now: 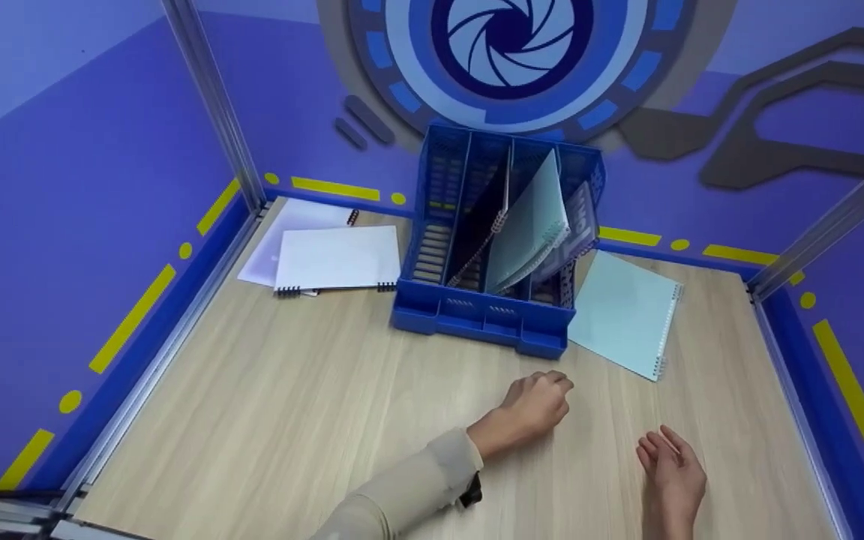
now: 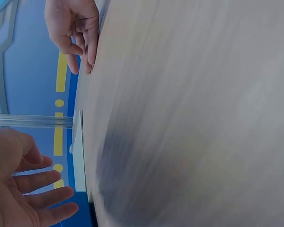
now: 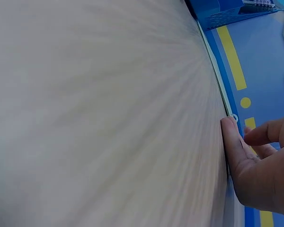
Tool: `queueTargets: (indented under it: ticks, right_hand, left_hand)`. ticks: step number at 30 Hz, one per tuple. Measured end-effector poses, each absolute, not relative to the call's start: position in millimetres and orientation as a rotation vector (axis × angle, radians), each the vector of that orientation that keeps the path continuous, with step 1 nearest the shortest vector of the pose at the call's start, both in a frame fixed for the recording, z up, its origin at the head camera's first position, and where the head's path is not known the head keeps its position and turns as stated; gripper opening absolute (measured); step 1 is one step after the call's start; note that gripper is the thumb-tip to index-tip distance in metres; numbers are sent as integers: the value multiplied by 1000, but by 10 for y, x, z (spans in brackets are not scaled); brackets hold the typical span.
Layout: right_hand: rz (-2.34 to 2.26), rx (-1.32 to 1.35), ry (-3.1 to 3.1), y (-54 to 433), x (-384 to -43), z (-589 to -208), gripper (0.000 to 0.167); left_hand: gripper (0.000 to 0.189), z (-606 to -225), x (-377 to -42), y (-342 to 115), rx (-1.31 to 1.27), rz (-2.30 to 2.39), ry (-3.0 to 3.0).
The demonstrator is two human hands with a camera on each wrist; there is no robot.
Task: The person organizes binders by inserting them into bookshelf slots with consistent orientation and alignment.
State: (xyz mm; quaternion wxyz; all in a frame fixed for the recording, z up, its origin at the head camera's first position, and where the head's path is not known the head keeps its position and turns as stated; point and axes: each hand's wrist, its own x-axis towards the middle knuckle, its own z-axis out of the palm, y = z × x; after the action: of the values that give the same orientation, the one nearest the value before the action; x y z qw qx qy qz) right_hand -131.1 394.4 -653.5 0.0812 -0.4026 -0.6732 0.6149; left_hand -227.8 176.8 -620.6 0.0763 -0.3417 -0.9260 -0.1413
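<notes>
Running front-to-back right of the file rack (image 1: 469, 324), a mint spiral notebook (image 1: 623, 315) lies beyond right hand (image 1: 673, 472) and rack-nearer left hand (image 1: 535, 405), both relaxed, empty.

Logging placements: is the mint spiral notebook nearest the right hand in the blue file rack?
No, out: the mint spiral notebook lies flat on the tabletop.

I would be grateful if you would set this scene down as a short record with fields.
Surface: wood-grain table
Container: blue divided organizer
Inside it: dark notebook, leaning pale green notebook, purple-grey lettered item at the right
Left of it: white notebook overlapping a lavender notebook, both flat
Right of it: mint notebook, flat
Left grip: in front of the organizer, holding nothing
Right grip: nearer the camera, to the right, holding nothing
</notes>
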Motion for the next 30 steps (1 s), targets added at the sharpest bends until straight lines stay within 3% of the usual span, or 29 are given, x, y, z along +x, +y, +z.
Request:
queueTargets:
  ticks: [25, 30]
  right_hand:
    - [1946, -1164, -1847, 3894, -1243, -6519, 48]
    - [2016, -1137, -1831, 3844, -1187, -6426, 51]
  left_hand:
    - [31, -6238, -2535, 2577, -1220, -277, -2862]
    - [49, -6327, -2590, 2580, -1187, -267, -2980]
